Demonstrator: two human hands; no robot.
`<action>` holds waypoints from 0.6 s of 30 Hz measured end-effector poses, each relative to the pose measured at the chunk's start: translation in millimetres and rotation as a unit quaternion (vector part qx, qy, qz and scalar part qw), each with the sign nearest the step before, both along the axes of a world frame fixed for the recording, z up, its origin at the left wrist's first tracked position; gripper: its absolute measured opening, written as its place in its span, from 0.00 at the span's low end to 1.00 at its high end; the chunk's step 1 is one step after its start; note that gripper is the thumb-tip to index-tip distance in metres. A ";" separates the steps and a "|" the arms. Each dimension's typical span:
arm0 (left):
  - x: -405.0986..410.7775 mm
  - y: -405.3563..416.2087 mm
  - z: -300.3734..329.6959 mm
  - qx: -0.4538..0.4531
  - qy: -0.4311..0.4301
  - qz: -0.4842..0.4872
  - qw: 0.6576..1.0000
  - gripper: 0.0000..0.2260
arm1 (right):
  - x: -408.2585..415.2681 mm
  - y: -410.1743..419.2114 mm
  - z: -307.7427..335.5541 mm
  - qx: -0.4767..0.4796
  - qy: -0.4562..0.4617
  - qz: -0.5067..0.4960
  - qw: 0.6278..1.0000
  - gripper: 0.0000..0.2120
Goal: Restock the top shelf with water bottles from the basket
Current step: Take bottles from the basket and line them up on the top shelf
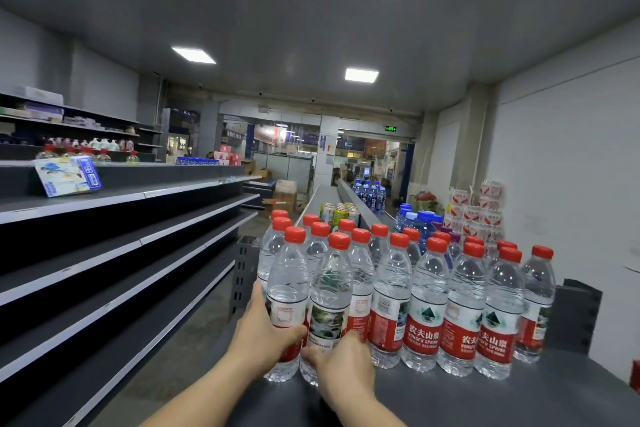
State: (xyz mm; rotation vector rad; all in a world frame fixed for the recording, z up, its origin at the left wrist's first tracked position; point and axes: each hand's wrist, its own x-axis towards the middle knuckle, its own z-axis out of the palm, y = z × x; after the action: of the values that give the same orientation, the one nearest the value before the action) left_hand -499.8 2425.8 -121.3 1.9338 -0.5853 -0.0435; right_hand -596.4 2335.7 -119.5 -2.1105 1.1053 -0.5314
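My left grip point(266, 333) covers the lower label of the near-left water bottle point(287, 302), and its fingertips are out of sight behind that bottle. My right grip point(343, 360) hides the base of the next bottle point(329, 302). Both forearms are cut off by the bottom edge. The rear rows of red caps point(346, 225) mask the bottles behind them. The red object point(635, 376) at the right edge is cut off, unidentifiable. Far-left shelf goods point(86, 144) are too blurred to name.

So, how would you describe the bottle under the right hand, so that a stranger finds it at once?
On the dark shelf top, find the block of red-capped water bottles. At its near left corner, the right hand grips one bottle. Its label shows a green landscape; its neighbours' show red.
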 end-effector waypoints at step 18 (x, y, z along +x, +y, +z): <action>-47.5 18.5 20.3 -0.030 -0.030 0.025 0.999 0.47 | -33.0 19.8 24.9 -0.029 -0.005 0.002 1.000 0.29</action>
State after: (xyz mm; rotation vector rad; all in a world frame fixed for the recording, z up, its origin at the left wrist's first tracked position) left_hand -547.4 2444.3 -101.0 1.8953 -0.5723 0.0641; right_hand -629.5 2355.5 -94.6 -2.1576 1.0924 -0.5786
